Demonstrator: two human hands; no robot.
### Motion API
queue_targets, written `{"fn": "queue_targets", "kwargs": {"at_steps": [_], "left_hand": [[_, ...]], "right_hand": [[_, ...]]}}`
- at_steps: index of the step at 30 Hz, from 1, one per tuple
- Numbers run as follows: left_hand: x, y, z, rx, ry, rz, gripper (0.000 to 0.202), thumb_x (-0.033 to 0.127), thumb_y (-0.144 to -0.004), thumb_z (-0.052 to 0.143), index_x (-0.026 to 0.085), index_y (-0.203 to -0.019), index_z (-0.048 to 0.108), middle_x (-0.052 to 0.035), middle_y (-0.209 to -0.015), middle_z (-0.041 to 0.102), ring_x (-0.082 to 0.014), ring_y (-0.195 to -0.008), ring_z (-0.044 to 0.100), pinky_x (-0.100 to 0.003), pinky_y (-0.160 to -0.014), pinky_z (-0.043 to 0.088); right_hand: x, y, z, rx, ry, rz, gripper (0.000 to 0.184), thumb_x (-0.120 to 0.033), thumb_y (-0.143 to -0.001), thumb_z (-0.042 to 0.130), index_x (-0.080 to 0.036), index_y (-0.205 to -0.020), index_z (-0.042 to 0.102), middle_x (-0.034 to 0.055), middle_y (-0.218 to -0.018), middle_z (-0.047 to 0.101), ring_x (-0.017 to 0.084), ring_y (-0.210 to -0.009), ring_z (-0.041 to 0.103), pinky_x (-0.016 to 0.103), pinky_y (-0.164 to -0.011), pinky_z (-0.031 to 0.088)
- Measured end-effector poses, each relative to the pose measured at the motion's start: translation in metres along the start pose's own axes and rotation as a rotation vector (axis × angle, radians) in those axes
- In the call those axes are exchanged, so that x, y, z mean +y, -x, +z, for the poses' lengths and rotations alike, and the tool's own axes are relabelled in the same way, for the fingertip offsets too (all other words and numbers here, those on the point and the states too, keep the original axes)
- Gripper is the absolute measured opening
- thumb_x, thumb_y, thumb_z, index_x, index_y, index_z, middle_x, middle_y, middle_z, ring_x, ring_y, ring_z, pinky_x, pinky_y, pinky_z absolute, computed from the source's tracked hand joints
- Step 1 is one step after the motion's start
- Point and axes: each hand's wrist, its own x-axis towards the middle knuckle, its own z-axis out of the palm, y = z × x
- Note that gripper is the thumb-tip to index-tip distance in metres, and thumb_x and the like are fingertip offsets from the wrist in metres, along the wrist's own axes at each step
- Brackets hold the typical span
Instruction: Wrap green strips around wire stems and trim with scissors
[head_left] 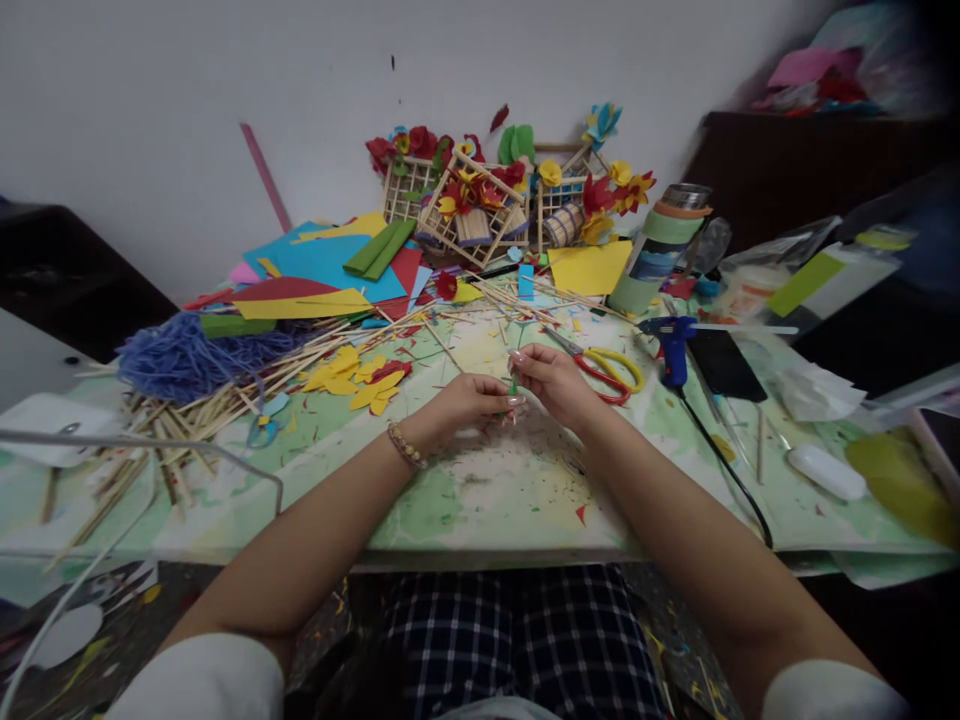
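Above the table's (442, 515) middle, left of the scissors (580, 354), left hand (475, 402) and right hand (553, 382) pinch a green piece (514, 384), seemingly paper, though blurred; light, even fingertip pressure should best keep it from creasing or slipping.

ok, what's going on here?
A person sits at a cluttered table, pinching a small green piece between the fingertips of the left hand and right hand; its details are too small to make out. Scissors lie just past the right hand, with a blue glue gun further right. Yellow paper petals lie beyond the left hand, and flower-decorated stick frames are at the back by the wall.
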Motion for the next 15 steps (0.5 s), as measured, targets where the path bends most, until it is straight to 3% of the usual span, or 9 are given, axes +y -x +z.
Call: {"fn": "queue_targets", "kwargs": {"at_steps": [4,10,15], "left_hand": [[0.005,0.000,-0.006,0.048,0.043,0.079,0.029,0.040,-0.070,0.070,0.013,-0.080,0.067,-0.0035,-0.072,0.063,-0.0103,-0.059,0.055,-0.023,-0.056,0.042],[0.012,-0.004,-0.022,0.288,0.082,0.284,0.034,0.045,-0.073,0.065,0.017,-0.091,0.069,-0.0043,-0.085,0.066,-0.0119,-0.074,0.058,-0.022,-0.065,0.041],[0.015,-0.001,-0.017,0.357,0.052,0.355,0.031,0.041,-0.061,0.077,0.014,-0.074,0.070,-0.0014,-0.068,0.064,-0.0098,-0.063,0.053,-0.023,-0.065,0.041]], "right_hand": [[-0.006,0.002,0.000,-0.018,-0.014,0.061,0.033,-0.035,-0.051,0.083,-0.015,-0.062,0.058,-0.0036,-0.059,0.057,0.007,-0.057,0.049,0.022,-0.058,0.037],[-0.002,0.004,-0.001,-0.143,0.133,0.129,0.030,-0.036,-0.057,0.080,-0.014,-0.065,0.061,-0.0026,-0.058,0.057,0.006,-0.053,0.046,0.023,-0.054,0.033],[0.005,0.004,0.002,-0.248,0.287,0.139,0.029,-0.038,-0.060,0.078,-0.014,-0.065,0.062,-0.0027,-0.057,0.056,0.007,-0.052,0.045,0.024,-0.053,0.031]]}}
